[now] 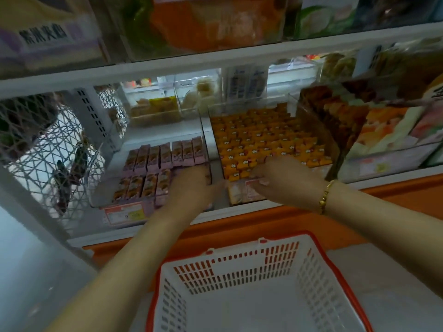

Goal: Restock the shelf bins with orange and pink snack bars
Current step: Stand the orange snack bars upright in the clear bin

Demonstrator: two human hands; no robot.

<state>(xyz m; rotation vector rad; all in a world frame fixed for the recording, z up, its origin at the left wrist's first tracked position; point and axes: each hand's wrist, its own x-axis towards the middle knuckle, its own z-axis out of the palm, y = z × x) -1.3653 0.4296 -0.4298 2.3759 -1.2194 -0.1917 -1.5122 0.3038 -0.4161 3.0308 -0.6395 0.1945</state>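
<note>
Light: dim and flat up front, brightest as white glow behind the clear bins (153, 109)
Blur: motion smear softens the left hand (191, 185), the right hand (282, 180) and the top-shelf packets (215, 22)
Distortion: wide lens bows the shelf rail (215, 57) and basket (239, 271)
Shadows: faint, soft-edged

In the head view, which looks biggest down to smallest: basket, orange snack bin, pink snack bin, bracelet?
1. basket, nearest the camera.
2. orange snack bin.
3. pink snack bin, nearly the same.
4. gold bracelet.
</note>
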